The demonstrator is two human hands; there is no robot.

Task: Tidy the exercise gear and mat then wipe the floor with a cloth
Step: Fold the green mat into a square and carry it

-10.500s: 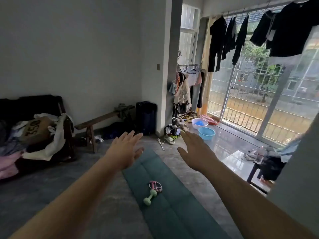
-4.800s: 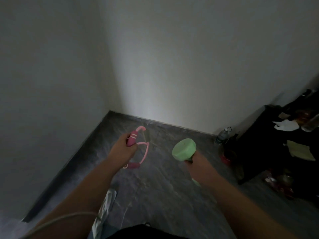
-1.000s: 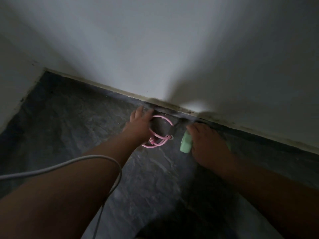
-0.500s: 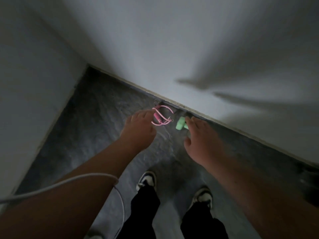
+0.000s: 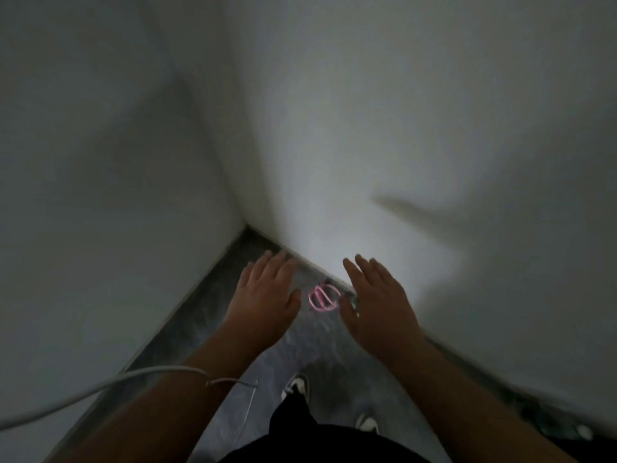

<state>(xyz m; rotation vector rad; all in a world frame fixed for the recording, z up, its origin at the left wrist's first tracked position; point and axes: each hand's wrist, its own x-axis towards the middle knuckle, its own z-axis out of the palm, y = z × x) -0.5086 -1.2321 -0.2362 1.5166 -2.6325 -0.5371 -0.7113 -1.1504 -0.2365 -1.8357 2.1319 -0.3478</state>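
head view: two empty hands [image 5: 325,304] above one pink jump rope [image 5: 322,297].

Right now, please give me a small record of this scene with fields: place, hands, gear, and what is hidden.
place: floor corner between two pale walls
left hand: open, holding nothing
right hand: open, holding nothing
pink jump rope: coiled on the floor by the wall, between the hands
dumbbell: mostly hidden behind the right hand
feet: two shoes below

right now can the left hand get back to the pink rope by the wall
Probably yes: the left hand hangs open beside the pink rope on the floor, with nothing between them.
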